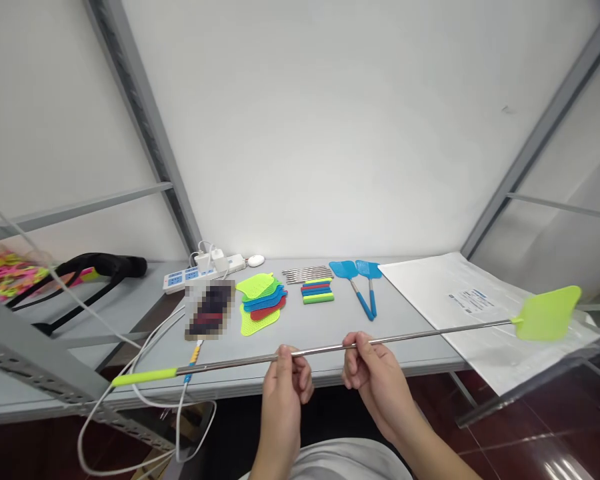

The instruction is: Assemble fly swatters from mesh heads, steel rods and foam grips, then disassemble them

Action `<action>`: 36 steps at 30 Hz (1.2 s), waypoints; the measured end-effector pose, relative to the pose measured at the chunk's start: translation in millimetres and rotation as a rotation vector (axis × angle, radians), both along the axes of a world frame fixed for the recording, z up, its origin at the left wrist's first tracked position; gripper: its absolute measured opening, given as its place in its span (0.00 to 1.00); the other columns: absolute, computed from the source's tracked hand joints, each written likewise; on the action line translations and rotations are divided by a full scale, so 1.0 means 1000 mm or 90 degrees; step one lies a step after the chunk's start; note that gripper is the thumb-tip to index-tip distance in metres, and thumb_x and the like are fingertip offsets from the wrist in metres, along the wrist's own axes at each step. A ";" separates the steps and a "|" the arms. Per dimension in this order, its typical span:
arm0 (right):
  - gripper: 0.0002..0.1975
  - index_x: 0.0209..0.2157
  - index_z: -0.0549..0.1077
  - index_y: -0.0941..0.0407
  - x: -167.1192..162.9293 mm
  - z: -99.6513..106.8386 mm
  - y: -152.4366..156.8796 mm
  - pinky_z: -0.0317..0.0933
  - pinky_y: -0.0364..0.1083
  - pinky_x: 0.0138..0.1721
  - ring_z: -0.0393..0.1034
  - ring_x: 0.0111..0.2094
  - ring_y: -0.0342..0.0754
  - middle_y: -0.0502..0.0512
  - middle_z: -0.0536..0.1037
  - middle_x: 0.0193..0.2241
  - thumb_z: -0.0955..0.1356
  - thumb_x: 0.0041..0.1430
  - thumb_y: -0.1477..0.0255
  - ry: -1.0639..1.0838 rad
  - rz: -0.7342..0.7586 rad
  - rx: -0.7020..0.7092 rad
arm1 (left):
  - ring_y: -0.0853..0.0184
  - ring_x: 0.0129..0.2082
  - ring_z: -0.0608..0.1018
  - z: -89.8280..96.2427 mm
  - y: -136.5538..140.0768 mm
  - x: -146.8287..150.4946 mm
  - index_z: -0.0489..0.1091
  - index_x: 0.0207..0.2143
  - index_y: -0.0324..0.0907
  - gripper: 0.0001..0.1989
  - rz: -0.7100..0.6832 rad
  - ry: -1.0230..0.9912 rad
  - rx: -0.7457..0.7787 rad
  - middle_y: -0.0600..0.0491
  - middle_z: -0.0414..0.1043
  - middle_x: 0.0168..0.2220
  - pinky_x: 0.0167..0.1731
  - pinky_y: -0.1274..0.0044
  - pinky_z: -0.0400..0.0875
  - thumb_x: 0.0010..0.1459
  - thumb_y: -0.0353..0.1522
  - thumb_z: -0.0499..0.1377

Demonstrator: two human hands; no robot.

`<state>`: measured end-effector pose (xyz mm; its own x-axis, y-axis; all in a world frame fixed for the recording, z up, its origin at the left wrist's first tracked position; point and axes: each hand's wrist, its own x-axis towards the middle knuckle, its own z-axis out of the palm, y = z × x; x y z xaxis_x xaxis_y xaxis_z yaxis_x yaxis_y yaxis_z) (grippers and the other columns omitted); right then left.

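A long fly swatter [320, 349] with a telescopic metal rod is held level across my view, above the front edge of the table. Its yellow-green grip points left and its yellow-green paddle is at the far right. My left hand [286, 377] pinches the rod left of its middle. With thumb and fingers, my right hand [367, 363] pinches it a little further right. Behind them lie a fanned stack of coloured swatter paddles [265, 301], a row of metal rods [306, 274], coloured grip sleeves [317, 291] and two blue fly swatters [359, 283].
A white plastic mailing bag [430, 287] overhangs the table's right front edge. At the left are a power strip [183, 279], a pixelated dark object [211, 310] and white cables [145, 400] looping off the edge. Grey shelf posts [145, 127] frame both sides.
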<state>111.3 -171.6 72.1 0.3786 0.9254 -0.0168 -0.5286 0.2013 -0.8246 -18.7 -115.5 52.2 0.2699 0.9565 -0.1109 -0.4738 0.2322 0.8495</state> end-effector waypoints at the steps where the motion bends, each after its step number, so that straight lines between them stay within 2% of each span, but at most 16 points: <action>1: 0.19 0.34 0.75 0.57 0.001 0.000 0.000 0.54 0.42 0.23 0.54 0.19 0.38 0.46 0.63 0.18 0.68 0.59 0.54 -0.006 -0.018 0.000 | 0.76 0.17 0.57 0.000 -0.001 0.001 0.65 0.26 0.40 0.23 0.014 0.007 0.003 0.61 0.55 0.17 0.17 0.82 0.53 0.58 0.51 0.57; 5: 0.19 0.31 0.73 0.57 0.023 0.008 -0.002 0.50 0.40 0.22 0.50 0.18 0.37 0.42 0.56 0.17 0.68 0.59 0.54 0.015 -0.149 0.009 | 0.76 0.18 0.55 0.007 0.002 -0.003 0.66 0.24 0.39 0.23 0.064 0.039 0.002 0.61 0.51 0.16 0.17 0.82 0.53 0.58 0.49 0.59; 9: 0.17 0.29 0.71 0.57 0.052 0.017 -0.004 0.50 0.39 0.21 0.46 0.18 0.36 0.41 0.51 0.18 0.69 0.59 0.56 0.033 -0.210 0.042 | 0.76 0.17 0.54 0.010 0.005 -0.008 0.66 0.22 0.39 0.23 0.074 0.051 0.012 0.61 0.49 0.17 0.17 0.82 0.51 0.57 0.48 0.60; 14: 0.17 0.29 0.69 0.56 0.072 0.020 -0.007 0.50 0.39 0.20 0.45 0.18 0.37 0.40 0.51 0.18 0.70 0.58 0.57 0.050 -0.266 0.055 | 0.76 0.17 0.55 0.005 0.011 -0.015 0.63 0.18 0.39 0.22 0.093 0.041 0.034 0.60 0.50 0.17 0.16 0.81 0.50 0.57 0.44 0.62; 17: 0.16 0.28 0.67 0.56 0.088 0.019 -0.010 0.51 0.38 0.20 0.45 0.18 0.37 0.41 0.53 0.17 0.70 0.60 0.59 0.052 -0.331 0.068 | 0.76 0.16 0.52 0.003 0.020 -0.023 0.58 0.16 0.41 0.22 0.117 -0.005 0.038 0.62 0.47 0.16 0.16 0.80 0.49 0.57 0.39 0.61; 21: 0.14 0.27 0.65 0.56 0.116 0.018 -0.020 0.51 0.39 0.20 0.45 0.18 0.38 0.41 0.54 0.17 0.68 0.61 0.63 0.029 -0.434 0.110 | 0.76 0.14 0.49 0.008 0.035 -0.037 0.55 0.16 0.42 0.22 0.172 -0.081 0.019 0.63 0.44 0.14 0.15 0.80 0.47 0.59 0.38 0.58; 24: 0.14 0.27 0.65 0.55 0.128 0.018 -0.026 0.51 0.39 0.20 0.44 0.18 0.39 0.41 0.53 0.16 0.67 0.63 0.62 0.018 -0.448 0.116 | 0.76 0.14 0.49 0.015 0.041 -0.045 0.56 0.17 0.42 0.21 0.198 -0.094 0.012 0.63 0.44 0.13 0.15 0.80 0.48 0.59 0.38 0.58; 28: 0.14 0.26 0.65 0.56 0.123 0.015 -0.021 0.50 0.39 0.19 0.45 0.18 0.39 0.42 0.54 0.17 0.67 0.63 0.63 0.038 -0.408 0.091 | 0.76 0.13 0.49 0.020 0.045 -0.050 0.55 0.18 0.42 0.20 0.227 -0.115 0.001 0.64 0.44 0.13 0.14 0.80 0.47 0.58 0.37 0.57; 32: 0.15 0.25 0.65 0.56 0.101 0.006 -0.010 0.47 0.39 0.18 0.43 0.17 0.38 0.41 0.53 0.17 0.67 0.62 0.63 0.096 -0.380 0.055 | 0.76 0.13 0.47 0.016 0.042 -0.041 0.49 0.19 0.43 0.21 0.258 -0.116 0.003 0.64 0.43 0.14 0.13 0.80 0.45 0.60 0.38 0.55; 36: 0.17 0.27 0.69 0.57 0.058 -0.001 -0.001 0.49 0.39 0.20 0.47 0.18 0.38 0.42 0.53 0.17 0.67 0.61 0.58 0.095 -0.319 0.026 | 0.76 0.14 0.48 0.005 0.020 -0.014 0.50 0.20 0.44 0.21 0.190 -0.096 -0.007 0.65 0.43 0.15 0.14 0.81 0.45 0.61 0.41 0.56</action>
<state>169.4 -172.7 71.3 0.7713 0.6324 -0.0717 -0.4705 0.4906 -0.7335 -33.0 -95.9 56.8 -0.0083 0.9948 -0.1018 -0.6423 0.0727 0.7630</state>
